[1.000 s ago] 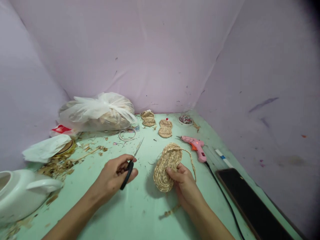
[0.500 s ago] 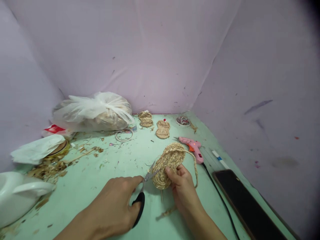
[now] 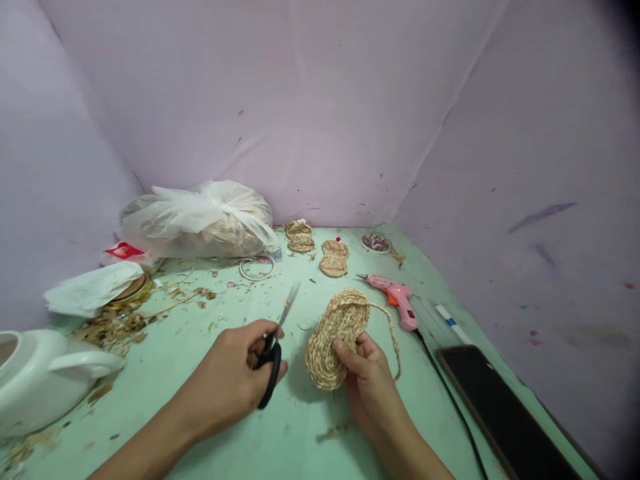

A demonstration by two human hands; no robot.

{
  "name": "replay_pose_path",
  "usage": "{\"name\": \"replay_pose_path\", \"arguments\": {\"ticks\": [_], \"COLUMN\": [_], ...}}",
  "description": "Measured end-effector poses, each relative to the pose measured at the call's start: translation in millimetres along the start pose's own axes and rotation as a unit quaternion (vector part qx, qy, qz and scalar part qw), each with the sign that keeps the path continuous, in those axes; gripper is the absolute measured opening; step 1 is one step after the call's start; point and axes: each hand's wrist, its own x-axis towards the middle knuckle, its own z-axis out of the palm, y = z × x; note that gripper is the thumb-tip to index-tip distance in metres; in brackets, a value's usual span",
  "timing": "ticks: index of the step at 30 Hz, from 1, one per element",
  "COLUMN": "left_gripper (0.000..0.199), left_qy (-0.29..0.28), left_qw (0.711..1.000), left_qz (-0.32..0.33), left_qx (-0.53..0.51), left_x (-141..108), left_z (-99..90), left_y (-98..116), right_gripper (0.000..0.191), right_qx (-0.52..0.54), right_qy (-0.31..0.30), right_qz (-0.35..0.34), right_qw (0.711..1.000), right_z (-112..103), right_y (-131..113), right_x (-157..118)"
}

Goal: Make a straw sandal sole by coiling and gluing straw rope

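Observation:
My left hand grips a pair of black-handled scissors, its fingers in the loops. The blades point up and away and are smeared by motion; they look closed. In my right hand is a coiled braided-straw sole, pinched with the thumb on its face, the other fingers mostly behind it. A loose end of the braid loops down on the right side of the sole. The scissors and the sole are apart. Below the sole a short piece of straw lies on the table.
A pink glue gun with a black cord lies right of the sole, near a phone. Two small straw pieces lie behind. Along the left are a plastic bag, straw scraps and a white jug.
The scissors have drawn back leftward from the sole's edge, and their blades, apart before, now look closed. My right hand still holds the sole. The whole view has shifted slightly.

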Motion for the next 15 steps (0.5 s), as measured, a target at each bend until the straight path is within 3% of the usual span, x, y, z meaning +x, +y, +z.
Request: {"name": "replay_pose_path", "arguments": {"ticks": [4, 9, 15], "left_gripper": [0.033, 0.030, 0.027], "left_qy": [0.041, 0.053, 0.095], "left_qw": [0.989, 0.980, 0.972], "left_qz": [-0.033, -0.046, -0.053], "left_qx": [-0.136, -0.189, -0.208], "left_x": [6, 9, 9], "left_z": [7.0, 12.0, 10.0], "left_y": [-1, 1, 5], "right_gripper": [0.034, 0.038, 0.034], "right_qx": [-0.024, -0.037, -0.025], "right_qy": [-0.043, -0.092, -0.103], "right_qz": [0.029, 0.060, 0.073], "right_qw": [0.998, 0.993, 0.992], "right_z": [5, 12, 11], "right_y": [10, 18, 17], "right_x": [-9, -18, -16]}}
